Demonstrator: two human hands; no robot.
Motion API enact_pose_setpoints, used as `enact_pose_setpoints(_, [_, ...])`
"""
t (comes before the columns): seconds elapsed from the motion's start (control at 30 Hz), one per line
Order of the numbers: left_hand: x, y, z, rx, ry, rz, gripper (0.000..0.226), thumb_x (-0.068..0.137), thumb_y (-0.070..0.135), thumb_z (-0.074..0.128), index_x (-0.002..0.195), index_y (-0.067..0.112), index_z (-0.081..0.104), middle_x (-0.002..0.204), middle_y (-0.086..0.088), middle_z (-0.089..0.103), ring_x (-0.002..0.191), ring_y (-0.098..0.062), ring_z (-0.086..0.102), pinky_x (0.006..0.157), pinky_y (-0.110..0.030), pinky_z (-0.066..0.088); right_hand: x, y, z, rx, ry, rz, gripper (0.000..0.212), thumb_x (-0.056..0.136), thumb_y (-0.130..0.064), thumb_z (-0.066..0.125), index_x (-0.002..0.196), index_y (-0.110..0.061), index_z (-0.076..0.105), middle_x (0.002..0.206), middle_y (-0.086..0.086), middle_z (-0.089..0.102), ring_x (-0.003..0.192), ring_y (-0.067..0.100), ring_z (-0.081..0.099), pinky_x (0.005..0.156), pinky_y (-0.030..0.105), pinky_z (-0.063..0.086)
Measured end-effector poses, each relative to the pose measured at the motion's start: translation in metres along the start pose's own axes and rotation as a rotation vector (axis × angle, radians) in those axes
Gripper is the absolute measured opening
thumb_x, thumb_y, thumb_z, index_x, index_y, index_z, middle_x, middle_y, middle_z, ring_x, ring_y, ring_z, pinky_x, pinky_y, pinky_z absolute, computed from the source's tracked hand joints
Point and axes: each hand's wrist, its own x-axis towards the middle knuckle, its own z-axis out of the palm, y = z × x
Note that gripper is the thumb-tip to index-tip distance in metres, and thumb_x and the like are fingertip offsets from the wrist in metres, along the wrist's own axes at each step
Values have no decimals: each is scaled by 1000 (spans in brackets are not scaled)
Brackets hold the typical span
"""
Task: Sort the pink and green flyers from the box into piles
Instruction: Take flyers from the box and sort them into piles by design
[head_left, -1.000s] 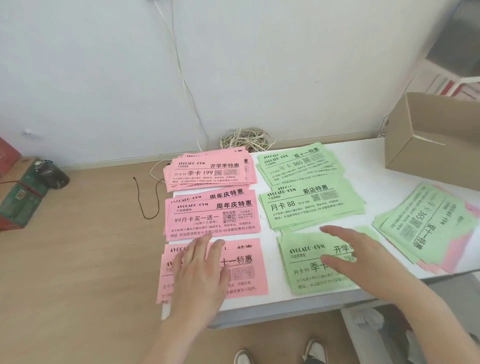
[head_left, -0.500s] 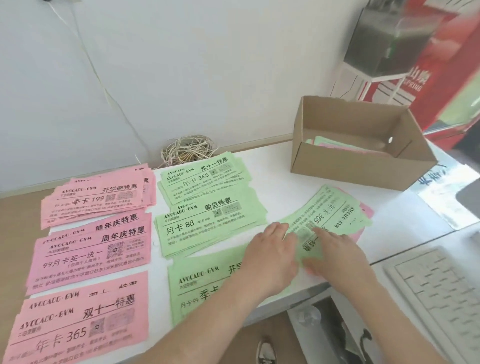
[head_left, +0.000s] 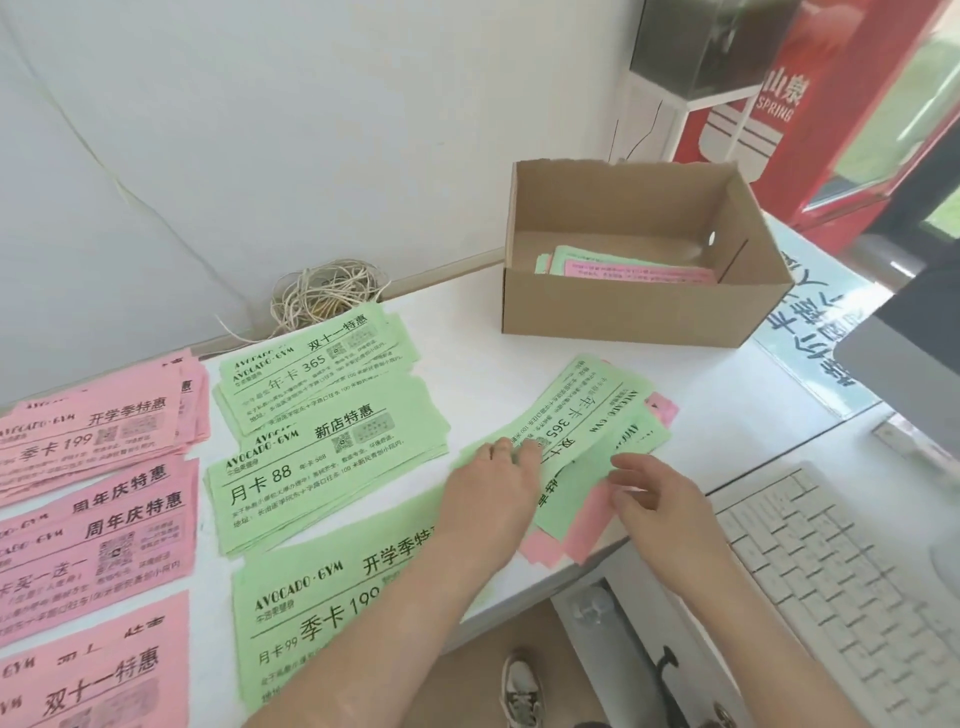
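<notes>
White table (head_left: 467, 338), white wall (head_left: 311, 130) behind. Mixed stack (head_left: 597, 410) ctr-right of frame: L hand (head_left: 488, 493) presses flat on it; R hand (head_left: 660, 499) fingertips at its edge, grip unclear. Box (head_left: 623, 306) upper right, flyers inside. 3 pink piles (head_left: 104, 519) frame left, 3 green piles (head_left: 311, 467) ctr. Keyboard (head_left: 831, 571) lower right.

The single wide-angle head-worn view looked forward and down from close above the white table (head_left: 467, 332), with the mixed flyer stack (head_left: 587, 415) near frame centre and the cardboard box (head_left: 623, 312) at upper right.
</notes>
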Motion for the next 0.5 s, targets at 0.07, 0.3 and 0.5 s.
enact_pose_setpoints(0.07, [3, -4, -3, -13, 57, 10, 45, 93, 15, 51, 134, 16, 35, 124, -3, 56, 106, -26, 58, 68, -34, 41, 0, -1, 3, 61, 3, 34, 39, 90, -5, 52, 122, -27, 56, 110, -9, 66, 92, -2, 61, 69, 11, 43])
enact_pose_setpoints(0.3, [1, 3, 5, -24, -26, 30, 83, 85, 66, 46, 145, 18, 16, 150, -17, 28, 131, -31, 36, 95, -41, 42, 0, -14, 0, 734, -44, 251, 44, 88, 14, 49, 123, -13, 53, 109, 6, 68, 101, 20, 67, 79, 29, 54])
enact_pose_setpoints(0.5, [4, 11, 2, -27, -50, 12, 95, 79, 69, 48, 147, 14, 10, 145, -23, 32, 128, -36, 37, 94, -43, 43, 2, -16, -1, 747, -76, 230, 43, 88, 10, 56, 122, -16, 56, 112, 6, 67, 90, 15, 67, 70, 24, 51])
